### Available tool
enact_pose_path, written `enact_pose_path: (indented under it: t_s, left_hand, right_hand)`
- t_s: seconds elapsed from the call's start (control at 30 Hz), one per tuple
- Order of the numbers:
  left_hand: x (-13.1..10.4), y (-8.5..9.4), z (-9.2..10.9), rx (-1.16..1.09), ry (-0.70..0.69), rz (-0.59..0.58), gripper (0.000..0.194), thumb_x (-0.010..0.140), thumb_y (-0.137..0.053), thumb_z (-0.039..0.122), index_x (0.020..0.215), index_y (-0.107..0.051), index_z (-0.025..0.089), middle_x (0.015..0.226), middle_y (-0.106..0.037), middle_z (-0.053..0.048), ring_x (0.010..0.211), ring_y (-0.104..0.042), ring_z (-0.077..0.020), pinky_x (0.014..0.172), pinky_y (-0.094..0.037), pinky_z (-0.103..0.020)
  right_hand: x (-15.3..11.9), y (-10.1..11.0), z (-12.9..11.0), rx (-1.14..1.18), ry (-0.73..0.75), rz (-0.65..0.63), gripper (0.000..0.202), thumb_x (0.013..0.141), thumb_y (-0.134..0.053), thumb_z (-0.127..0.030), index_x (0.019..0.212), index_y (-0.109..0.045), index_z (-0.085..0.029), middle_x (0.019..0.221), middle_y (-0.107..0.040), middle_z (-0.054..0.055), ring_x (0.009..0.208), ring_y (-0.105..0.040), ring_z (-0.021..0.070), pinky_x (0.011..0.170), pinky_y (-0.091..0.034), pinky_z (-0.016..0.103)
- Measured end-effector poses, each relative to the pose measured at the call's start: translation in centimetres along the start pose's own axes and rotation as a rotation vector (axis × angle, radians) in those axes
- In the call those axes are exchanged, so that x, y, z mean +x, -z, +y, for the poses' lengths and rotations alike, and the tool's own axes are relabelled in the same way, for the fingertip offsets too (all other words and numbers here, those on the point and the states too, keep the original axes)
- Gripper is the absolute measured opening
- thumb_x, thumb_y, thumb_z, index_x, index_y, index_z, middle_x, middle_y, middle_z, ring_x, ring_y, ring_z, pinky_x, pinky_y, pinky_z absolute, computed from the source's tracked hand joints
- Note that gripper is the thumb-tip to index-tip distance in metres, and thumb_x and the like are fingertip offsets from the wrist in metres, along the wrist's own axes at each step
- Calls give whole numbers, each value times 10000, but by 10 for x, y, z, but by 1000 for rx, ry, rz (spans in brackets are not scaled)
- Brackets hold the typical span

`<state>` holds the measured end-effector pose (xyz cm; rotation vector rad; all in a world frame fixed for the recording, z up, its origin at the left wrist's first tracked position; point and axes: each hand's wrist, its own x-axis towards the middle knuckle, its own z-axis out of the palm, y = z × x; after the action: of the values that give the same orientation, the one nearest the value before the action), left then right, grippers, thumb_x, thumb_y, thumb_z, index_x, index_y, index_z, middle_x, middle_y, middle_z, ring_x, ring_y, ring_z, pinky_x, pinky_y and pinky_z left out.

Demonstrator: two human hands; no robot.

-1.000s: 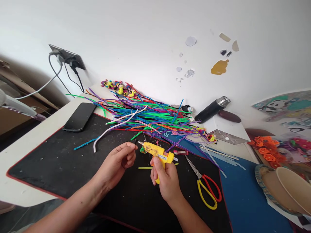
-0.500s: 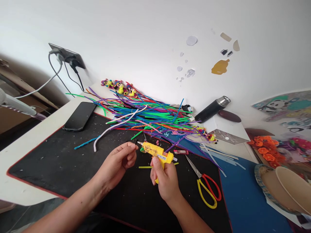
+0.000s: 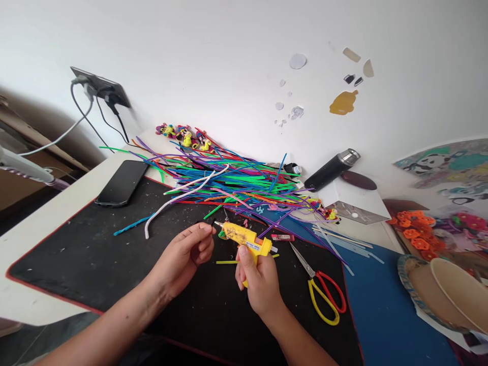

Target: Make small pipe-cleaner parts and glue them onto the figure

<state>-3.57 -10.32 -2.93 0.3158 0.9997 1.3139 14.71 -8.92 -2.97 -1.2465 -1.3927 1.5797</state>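
Observation:
My right hand (image 3: 259,277) is wrapped round the handle of a yellow hot glue gun (image 3: 240,234), whose metal nozzle points left. A clear glue stick pokes from its back end. Close to the nozzle tip, my left hand (image 3: 192,246) is closed in a pinch. A small dark piece shows at its fingertips, too small to name against the black mat (image 3: 76,254). Under the glue gun lies a yellow-green pipe cleaner (image 3: 225,262), partly hidden by my right hand. Scissors (image 3: 322,290) with red and yellow handles rest to the right.
A heap of coloured pipe cleaners (image 3: 244,178) spreads along the back. A phone (image 3: 122,183) lies at the left, and a dark thermos (image 3: 331,170) leans at the back right. Small colourful figures (image 3: 186,137) sit by the wall. Glue sticks (image 3: 343,241) and a red-labelled small item (image 3: 282,237) lie rightward.
Both hands and the glue gun hold almost the same pose. The whole view has shifted slightly, with background things a little further left and up.

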Motion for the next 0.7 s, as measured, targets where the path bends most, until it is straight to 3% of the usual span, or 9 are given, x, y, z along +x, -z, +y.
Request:
enact_pose_path:
  t_s: [0.47, 0.7]
  left_hand:
    - [-1, -3, -2, 20, 19, -15, 516, 777, -982, 477, 657, -585, 171, 598, -432, 61, 542, -367, -75, 503, -296, -215]
    - [-2, -1, -2, 16, 22, -14, 464, 768, -988, 479, 712, -657, 160, 594, -433, 66, 540, -359, -74, 500, -299, -215]
  right_hand:
    - [0, 1, 2, -2, 10, 2, 782, 935, -556, -926, 549, -453, -254, 398, -391, -35, 371, -426, 113, 422, -338, 262]
    - [1, 1, 1, 15, 3, 8, 762, 921, -567, -937, 603, -486, -249, 403, -383, -47, 363, -422, 112, 414, -320, 258]
